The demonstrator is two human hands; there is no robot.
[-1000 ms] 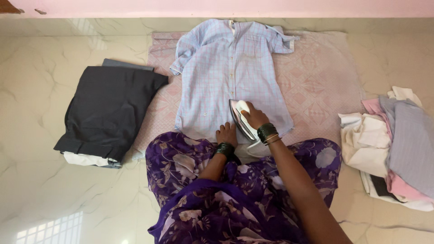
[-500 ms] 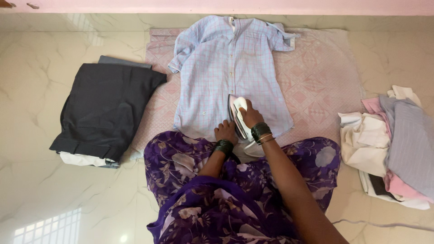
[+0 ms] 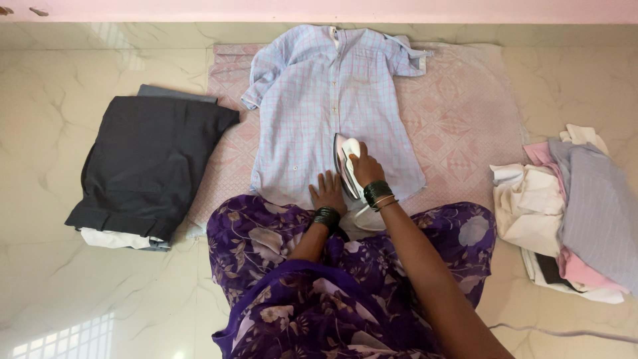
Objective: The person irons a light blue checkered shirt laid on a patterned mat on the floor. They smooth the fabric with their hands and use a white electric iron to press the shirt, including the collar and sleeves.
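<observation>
Fingers of right hand [image 3: 367,171] clamped round iron [image 3: 347,165] handle; left hand [image 3: 327,191] fingers flat, together, just beside it, pinning checked shirt [image 3: 332,106] hem. Mid-pressing; next stroke likely needs cloth held taut.

A pale marble floor [image 3: 80,279] carries everything. At its centre, toward twelve o'clock, lies a pink patterned cloth [image 3: 465,113], spread flat. At nine o'clock, touching the cloth's edge, sits a stack of folded dark garments [image 3: 146,163] over a white piece. At three o'clock, near the cloth's corner, a loose heap of white, pink and grey clothes [image 3: 571,206] rests.
</observation>
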